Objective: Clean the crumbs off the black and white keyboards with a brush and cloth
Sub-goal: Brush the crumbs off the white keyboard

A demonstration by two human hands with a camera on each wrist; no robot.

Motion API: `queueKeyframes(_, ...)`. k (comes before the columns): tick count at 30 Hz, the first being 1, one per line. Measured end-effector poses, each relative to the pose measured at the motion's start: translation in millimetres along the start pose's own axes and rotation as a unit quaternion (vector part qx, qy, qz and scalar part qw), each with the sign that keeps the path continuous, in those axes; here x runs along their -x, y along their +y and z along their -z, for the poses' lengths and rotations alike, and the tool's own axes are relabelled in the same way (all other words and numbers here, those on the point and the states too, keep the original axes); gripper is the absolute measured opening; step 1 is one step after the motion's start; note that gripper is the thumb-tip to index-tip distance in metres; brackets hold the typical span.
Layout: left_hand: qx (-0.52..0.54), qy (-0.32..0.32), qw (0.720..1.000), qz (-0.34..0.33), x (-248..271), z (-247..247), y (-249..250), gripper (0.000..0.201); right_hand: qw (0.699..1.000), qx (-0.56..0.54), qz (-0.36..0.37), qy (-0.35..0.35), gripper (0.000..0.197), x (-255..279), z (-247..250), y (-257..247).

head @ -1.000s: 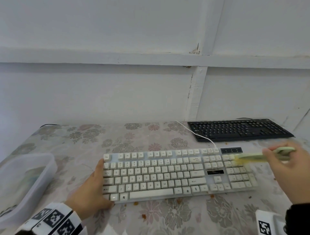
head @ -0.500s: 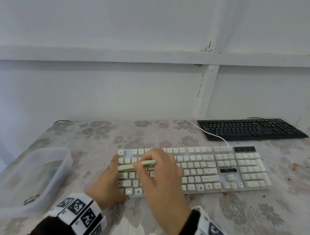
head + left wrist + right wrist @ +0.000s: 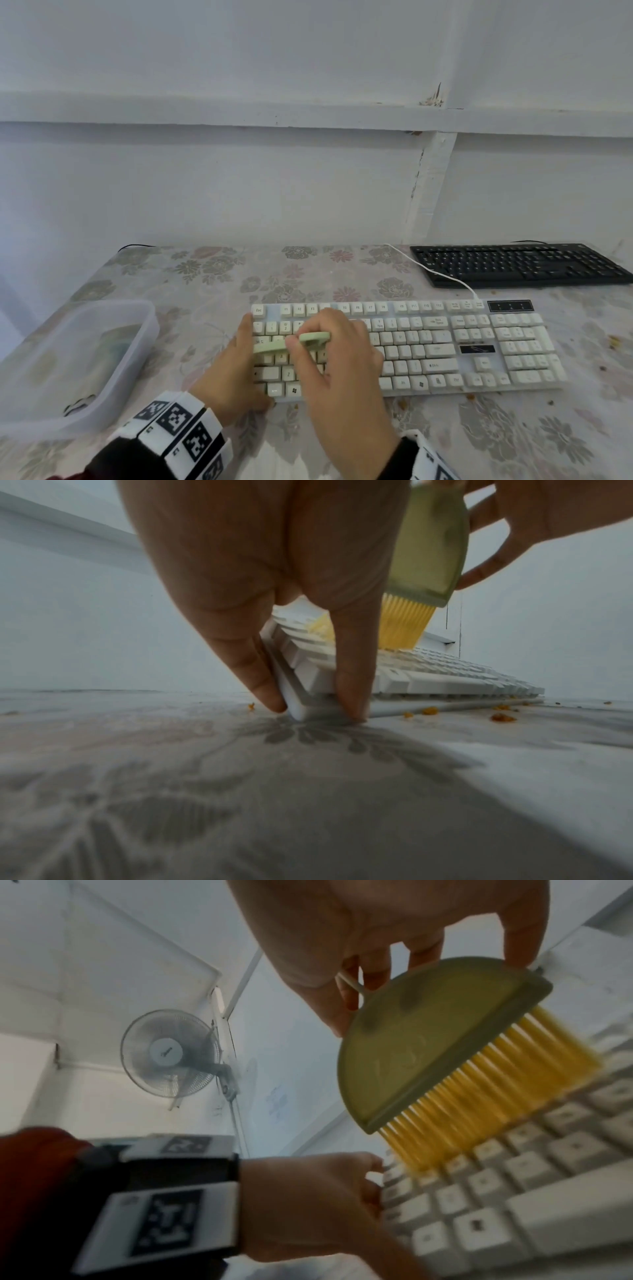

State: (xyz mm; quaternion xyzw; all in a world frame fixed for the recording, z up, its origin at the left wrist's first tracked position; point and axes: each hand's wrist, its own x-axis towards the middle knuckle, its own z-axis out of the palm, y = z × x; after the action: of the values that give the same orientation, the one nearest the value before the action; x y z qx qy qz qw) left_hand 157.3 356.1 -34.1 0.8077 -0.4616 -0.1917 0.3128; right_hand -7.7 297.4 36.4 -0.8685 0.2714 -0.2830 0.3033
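The white keyboard (image 3: 445,349) lies across the flowered tablecloth, near me. My left hand (image 3: 239,370) braces its left end; in the left wrist view straight fingers (image 3: 349,691) press on the front corner. My right hand (image 3: 301,342) pinches a pale green brush (image 3: 274,346) with yellow bristles (image 3: 479,1096) over the keys at the left end of the keyboard (image 3: 548,1204). The bristles touch the keys. The black keyboard (image 3: 520,265) sits at the back right, apart from both hands. No cloth is visible.
A translucent plastic container (image 3: 85,359) stands at the table's left with something greenish inside. Orange crumbs (image 3: 502,717) lie along the white keyboard's front edge and on the cloth at the right (image 3: 615,340). A white cable (image 3: 442,274) runs back beside the black keyboard. The wall closes the far side.
My right hand carried the brush from the number pad end across to the left end of the white keyboard, and has stayed there for the last half second. My left hand kept its place.
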Motion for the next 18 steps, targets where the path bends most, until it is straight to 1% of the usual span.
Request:
queueKeyframes(2, 0.003, -0.001, 1.000, 0.004, -0.7, -0.3, -2.8, 0.121, 1.000, -0.011, 0.005, -0.004, 0.020, 1.6, -2.7, 1.5)
queueKeyframes(6, -0.006, -0.004, 1.000, 0.023, 2.8, 1.6, 2.7, 0.122, 0.999, 0.018, 0.003, 0.044, 0.009, -0.2, 5.1, 15.1)
queueKeyframes(9, -0.017, -0.007, 0.999, 0.033, 3.4, 1.7, 7.8, 0.126, 0.998, -0.024, 0.029, 0.054, 0.009, 1.5, 9.8, 9.0)
queueKeyframes(11, -0.022, -0.011, 0.999, 0.043, 4.2, 2.2, 9.1, 0.127, 0.997, -0.052, 0.029, 0.052, 0.010, 3.8, 11.0, 9.3)
queueKeyframes(13, -0.027, -0.016, 0.998, 0.047, 4.6, 2.4, 8.5, 0.129, 0.996, -0.038, 0.022, 0.072, 0.009, 5.0, 15.5, 19.2)
queueKeyframes(16, -0.031, -0.014, 0.999, 0.040, 6.2, 3.1, 9.6, 0.125, 0.994, -0.006, 0.006, 0.107, 0.011, 5.6, 29.0, 34.3)
queueKeyframes(18, -0.029, -0.012, 0.999, 0.035, 7.0, 3.5, 12.0, 0.122, 0.991, -0.032, 0.005, 0.127, 0.011, 5.8, 39.2, 37.8)
